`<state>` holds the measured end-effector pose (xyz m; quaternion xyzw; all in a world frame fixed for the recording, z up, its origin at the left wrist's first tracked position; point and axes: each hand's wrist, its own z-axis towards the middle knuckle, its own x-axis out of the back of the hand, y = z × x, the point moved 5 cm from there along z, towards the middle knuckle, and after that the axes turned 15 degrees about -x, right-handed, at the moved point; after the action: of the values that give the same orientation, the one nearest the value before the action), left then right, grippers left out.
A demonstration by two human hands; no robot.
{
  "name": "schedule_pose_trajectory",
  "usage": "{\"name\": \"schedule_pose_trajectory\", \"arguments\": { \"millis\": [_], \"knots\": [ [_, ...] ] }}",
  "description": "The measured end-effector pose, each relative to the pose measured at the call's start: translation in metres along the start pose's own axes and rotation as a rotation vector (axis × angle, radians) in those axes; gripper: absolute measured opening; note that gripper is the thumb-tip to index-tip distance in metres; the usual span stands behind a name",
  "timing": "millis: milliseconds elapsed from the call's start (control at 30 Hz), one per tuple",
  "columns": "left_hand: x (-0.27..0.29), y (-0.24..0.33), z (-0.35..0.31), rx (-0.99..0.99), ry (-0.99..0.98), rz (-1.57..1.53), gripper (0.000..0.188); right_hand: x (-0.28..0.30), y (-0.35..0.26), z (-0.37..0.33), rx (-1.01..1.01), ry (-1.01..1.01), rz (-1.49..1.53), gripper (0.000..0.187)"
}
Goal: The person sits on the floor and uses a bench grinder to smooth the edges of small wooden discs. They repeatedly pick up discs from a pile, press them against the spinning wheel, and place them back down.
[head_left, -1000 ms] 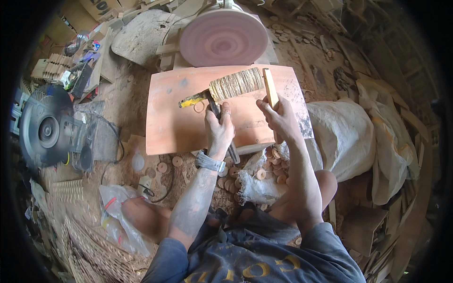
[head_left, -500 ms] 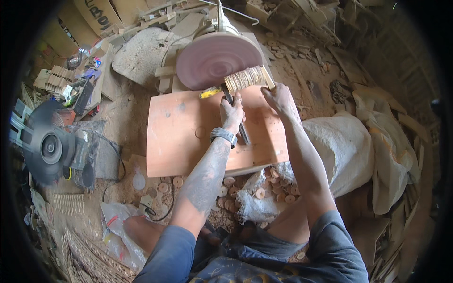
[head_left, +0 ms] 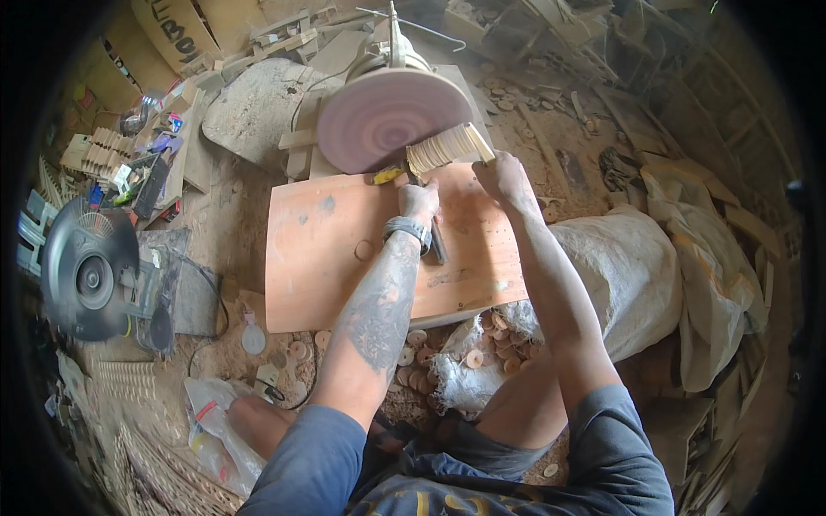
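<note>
A round purplish sanding disc (head_left: 370, 129) stands upright, its face toward me. A stack of thin wooden discs (head_left: 440, 148) lies sideways at its lower right edge and looks in contact with it. My left hand (head_left: 419, 203) is closed around a dark bar (head_left: 439, 245) below the stack's left end. At the other end, my right hand (head_left: 506, 182) grips a pale wooden strip (head_left: 482, 143); its fingertips are partly hidden. A yellow-handled piece (head_left: 386, 175) sits by the bar's top. Under both hands is a reddish wooden board (head_left: 314, 258).
A fan (head_left: 93, 273) stands at the left, near a crate of odds and ends (head_left: 155, 185). White sacks (head_left: 615, 275) lie at the right. Loose wooden discs (head_left: 422, 357) are scattered below the board, and a plastic bag (head_left: 219, 421) lies by my left leg.
The stack's edge looks paler and smoother, and its right end tilts higher. My left hand has turned slightly. The head view has shifted a little.
</note>
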<state>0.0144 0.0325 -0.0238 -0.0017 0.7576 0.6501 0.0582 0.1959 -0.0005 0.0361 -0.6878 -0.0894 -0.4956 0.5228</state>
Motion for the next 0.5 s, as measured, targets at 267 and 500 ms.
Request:
{"name": "schedule_pose_trajectory", "arguments": {
  "millis": [267,500],
  "knots": [
    [0.001,-0.001,0.001,-0.011,-0.002,-0.026,0.026,0.002,-0.005,-0.005,-0.018,-0.025,0.005,0.027],
    [0.000,-0.011,0.010,0.007,-0.044,-0.032,0.022,0.002,-0.003,-0.004,-0.049,-0.031,0.020,0.027]
  ]
}}
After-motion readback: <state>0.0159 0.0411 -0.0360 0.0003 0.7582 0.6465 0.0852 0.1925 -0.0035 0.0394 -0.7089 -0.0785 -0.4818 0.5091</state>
